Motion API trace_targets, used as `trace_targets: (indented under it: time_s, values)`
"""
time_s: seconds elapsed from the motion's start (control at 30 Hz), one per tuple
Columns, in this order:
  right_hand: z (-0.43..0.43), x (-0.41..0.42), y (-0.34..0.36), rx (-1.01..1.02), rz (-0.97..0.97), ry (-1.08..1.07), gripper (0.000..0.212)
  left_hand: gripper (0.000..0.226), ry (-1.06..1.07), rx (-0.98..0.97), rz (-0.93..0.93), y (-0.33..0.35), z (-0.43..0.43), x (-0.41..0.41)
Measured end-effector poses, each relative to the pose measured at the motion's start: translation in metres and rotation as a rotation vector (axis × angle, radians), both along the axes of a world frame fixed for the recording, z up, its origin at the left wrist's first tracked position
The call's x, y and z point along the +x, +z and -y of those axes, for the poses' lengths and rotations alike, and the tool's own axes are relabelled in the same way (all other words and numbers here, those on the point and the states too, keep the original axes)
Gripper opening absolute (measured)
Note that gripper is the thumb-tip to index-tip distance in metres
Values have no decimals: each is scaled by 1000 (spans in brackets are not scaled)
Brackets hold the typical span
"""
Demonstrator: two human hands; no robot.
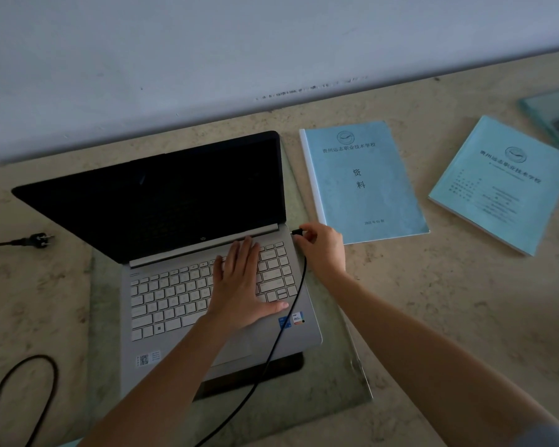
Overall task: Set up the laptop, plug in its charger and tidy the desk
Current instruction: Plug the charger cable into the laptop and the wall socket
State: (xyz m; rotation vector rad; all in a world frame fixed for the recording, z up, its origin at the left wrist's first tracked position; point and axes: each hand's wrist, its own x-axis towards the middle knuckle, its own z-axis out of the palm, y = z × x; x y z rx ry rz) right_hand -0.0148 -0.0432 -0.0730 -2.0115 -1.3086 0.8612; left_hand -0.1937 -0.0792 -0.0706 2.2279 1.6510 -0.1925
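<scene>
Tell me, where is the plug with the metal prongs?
The wall plug lies loose on the desk at the far left, just left of the open laptop's dark screen, with its cord running off the left edge.

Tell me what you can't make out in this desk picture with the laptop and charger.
- Head view: whether the charger plug is seated in the laptop; the right hand covers the port.
- Keys under the left hand.
- Dark object under the laptop's front edge, mostly hidden.
- Glass item, cut by the right edge.
- Small print on the right booklet, too small.
</scene>
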Motion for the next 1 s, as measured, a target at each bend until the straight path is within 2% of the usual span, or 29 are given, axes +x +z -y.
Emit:
trace_targets:
  time_s: [0.07, 0.3, 0.6, 1.0]
  values:
    - [0, -2, 1, -9, 11, -4, 16, 127, -1, -2, -2, 0, 0, 0]
    - [2, -5, 0, 2, 63, 31, 15, 127, 4, 6, 2, 0, 0, 0]
    - [1, -21, 2, -72, 21, -119, 21, 128, 9, 3, -1, 0, -1, 2]
    - [8, -21, 10, -103, 62, 13, 22, 127, 8, -1, -7, 0, -1, 2]
